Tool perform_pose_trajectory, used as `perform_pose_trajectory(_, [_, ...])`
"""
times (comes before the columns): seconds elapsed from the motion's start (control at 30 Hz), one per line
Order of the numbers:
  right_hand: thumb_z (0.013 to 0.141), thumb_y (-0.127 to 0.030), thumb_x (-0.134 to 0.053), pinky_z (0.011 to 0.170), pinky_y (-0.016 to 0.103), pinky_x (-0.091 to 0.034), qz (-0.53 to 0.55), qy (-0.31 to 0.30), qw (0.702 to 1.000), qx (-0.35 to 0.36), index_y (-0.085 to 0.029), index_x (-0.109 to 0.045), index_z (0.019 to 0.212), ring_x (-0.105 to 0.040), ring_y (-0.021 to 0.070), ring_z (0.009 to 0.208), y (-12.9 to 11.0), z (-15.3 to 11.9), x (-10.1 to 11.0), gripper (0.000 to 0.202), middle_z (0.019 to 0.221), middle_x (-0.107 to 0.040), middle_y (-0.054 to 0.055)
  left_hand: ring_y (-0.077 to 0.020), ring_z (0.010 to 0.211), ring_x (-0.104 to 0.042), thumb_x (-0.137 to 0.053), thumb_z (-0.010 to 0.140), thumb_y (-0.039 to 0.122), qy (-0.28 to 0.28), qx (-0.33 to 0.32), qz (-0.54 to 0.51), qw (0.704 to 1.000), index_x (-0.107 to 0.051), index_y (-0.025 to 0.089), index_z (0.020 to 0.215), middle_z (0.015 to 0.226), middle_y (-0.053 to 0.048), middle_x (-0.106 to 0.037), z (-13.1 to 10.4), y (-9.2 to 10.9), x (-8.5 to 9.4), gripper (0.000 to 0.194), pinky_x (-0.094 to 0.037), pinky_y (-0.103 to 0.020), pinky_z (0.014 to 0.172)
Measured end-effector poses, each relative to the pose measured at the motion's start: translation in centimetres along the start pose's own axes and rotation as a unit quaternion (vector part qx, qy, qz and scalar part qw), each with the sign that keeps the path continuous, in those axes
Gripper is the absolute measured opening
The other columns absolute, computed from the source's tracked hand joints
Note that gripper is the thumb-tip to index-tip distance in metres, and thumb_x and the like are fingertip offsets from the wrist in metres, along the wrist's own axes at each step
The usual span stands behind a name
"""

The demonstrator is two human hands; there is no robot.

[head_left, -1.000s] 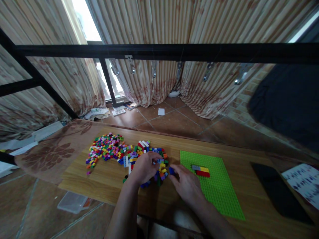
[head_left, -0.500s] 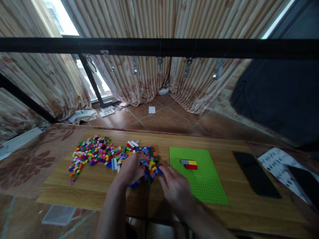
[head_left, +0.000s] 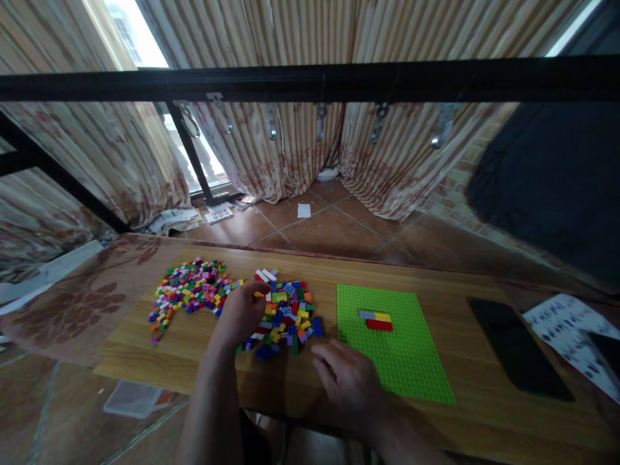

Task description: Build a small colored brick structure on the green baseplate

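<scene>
My left hand (head_left: 242,311) reaches over the left part of a pile of mixed toy building bricks (head_left: 287,312). Its fingers are bent and close together beside an orange brick (head_left: 260,295); whether anything is pinched between them is hidden. Nearer the front edge, my right hand (head_left: 347,373) hovers low over the wood, thumb and forefinger slightly apart with nothing visible between them. A blue brick (head_left: 317,326) lies just beyond its fingertips, at the pile's right edge. Grey, yellow and red bricks (head_left: 379,325) sit joined on a green baseplate (head_left: 411,361) to the right.
Smaller colourful bricks (head_left: 186,287) spread across the left of the wooden board (head_left: 140,361). Right of the baseplate lie a dark flat panel (head_left: 520,349) and a printed sheet (head_left: 564,323). A clear plastic box (head_left: 132,398) is on the floor. A black bar (head_left: 300,84) crosses ahead.
My left hand has moved left and back from the pile's middle, uncovering bricks. My right hand has drawn back from the blue brick, which stays on the board. The view has shifted slightly.
</scene>
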State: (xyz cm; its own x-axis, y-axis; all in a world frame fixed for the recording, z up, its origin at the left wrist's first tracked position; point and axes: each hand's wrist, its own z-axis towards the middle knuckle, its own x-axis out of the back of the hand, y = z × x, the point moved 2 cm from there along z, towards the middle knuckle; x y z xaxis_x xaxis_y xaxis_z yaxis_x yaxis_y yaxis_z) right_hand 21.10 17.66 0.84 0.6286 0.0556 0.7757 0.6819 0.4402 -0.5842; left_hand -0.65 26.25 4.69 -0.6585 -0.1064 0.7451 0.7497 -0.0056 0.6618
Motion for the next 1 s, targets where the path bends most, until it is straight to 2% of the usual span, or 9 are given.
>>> perform_pose_trajectory(0.17, [0.091, -0.018, -0.045, 0.084, 0.035, -0.048, -0.029, -0.012, 0.999, -0.044, -0.02, -0.06, 0.113, -0.061, 0.0218, 0.095, 1.8, 1.4, 1.1, 0.027, 0.104, -0.065, 0.007, -0.0164, 0.059, -0.058, -0.049, 0.075, 0.018, -0.022, -0.008, 0.007, 1.0, -0.073, 0.017, 0.095, 0.066, -0.003, -0.067, -0.1, 0.5, -0.7, 0.031, -0.042, -0.025, 0.059])
perform_pose_trajectory(0.3, [0.088, -0.019, -0.049, 0.087, 0.037, -0.048, -0.058, -0.057, 0.995, -0.059, -0.017, -0.053, 0.125, -0.058, 0.0247, 0.103, 2.1, 2.7, 1.0, 0.037, 0.113, -0.06, 0.011, -0.0154, 0.058, -0.058, -0.049, 0.08, 0.021, -0.04, -0.016, 0.023, 0.999, -0.072, 0.015, 0.095, 0.066, -0.004, -0.068, -0.2, 1.2, -1.3, 0.028, -0.041, -0.025, 0.059])
perform_pose_trajectory(0.5, [0.087, -0.019, -0.054, 0.087, 0.036, -0.048, -0.082, -0.104, 0.989, -0.06, -0.019, -0.058, 0.117, -0.057, 0.0246, 0.102, 1.7, 4.3, 0.7, 0.03, 0.109, -0.058, 0.008, -0.0147, 0.058, -0.059, -0.052, 0.082, 0.024, -0.032, -0.033, 0.001, 0.999, -0.072, 0.017, 0.094, 0.064, -0.002, -0.067, -0.1, 1.1, -1.1, 0.024, -0.041, -0.024, 0.059])
perform_pose_trajectory(0.67, [0.087, -0.018, -0.055, 0.089, 0.036, -0.047, -0.073, -0.093, 0.991, -0.059, -0.018, -0.06, 0.113, -0.057, 0.0242, 0.103, 1.4, 4.1, 1.9, 0.026, 0.106, -0.059, 0.008, -0.0149, 0.064, -0.06, -0.053, 0.083, 0.025, -0.035, -0.041, -0.09, 0.994, -0.07, 0.016, 0.094, 0.072, -0.003, -0.069, -0.5, 1.7, -1.2, 0.022, -0.044, -0.023, 0.061])
perform_pose_trajectory(0.8, [0.087, -0.021, -0.057, 0.089, 0.037, -0.047, -0.079, -0.041, 0.993, -0.076, -0.019, -0.06, 0.116, -0.057, 0.0236, 0.102, 2.8, 2.8, 4.6, 0.029, 0.107, -0.059, 0.008, -0.0141, 0.071, -0.061, -0.052, 0.085, 0.026, -0.103, -0.09, -0.2, 0.97, -0.067, 0.016, 0.097, 0.081, -0.002, -0.069, -1.4, 3.8, -2.9, 0.021, -0.047, -0.022, 0.065])
perform_pose_trajectory(0.9, [0.086, -0.025, -0.059, 0.088, 0.038, -0.048, -0.098, -0.011, 0.99, -0.104, -0.022, -0.063, 0.113, -0.058, 0.0231, 0.098, 5.0, 1.9, 6.7, 0.027, 0.107, -0.058, 0.007, -0.0128, 0.074, -0.061, -0.049, 0.087, 0.021, -0.173, -0.133, -0.189, 0.957, -0.067, 0.018, 0.098, 0.084, -0.001, -0.069, -2.6, 6.2, -4.8, 0.021, -0.046, -0.021, 0.067])
perform_pose_trajectory(1.0, [0.084, -0.025, -0.061, 0.087, 0.039, -0.049, -0.115, -0.002, 0.986, -0.118, -0.022, -0.066, 0.111, -0.058, 0.0243, 0.099, 7.0, 1.4, 7.7, 0.027, 0.108, -0.056, 0.008, -0.0122, 0.069, -0.061, -0.046, 0.087, 0.016, -0.193, -0.132, -0.174, 0.957, -0.068, 0.017, 0.095, 0.077, -0.001, -0.067, -3.6, 8.0, -6.8, 0.024, -0.044, -0.021, 0.063])
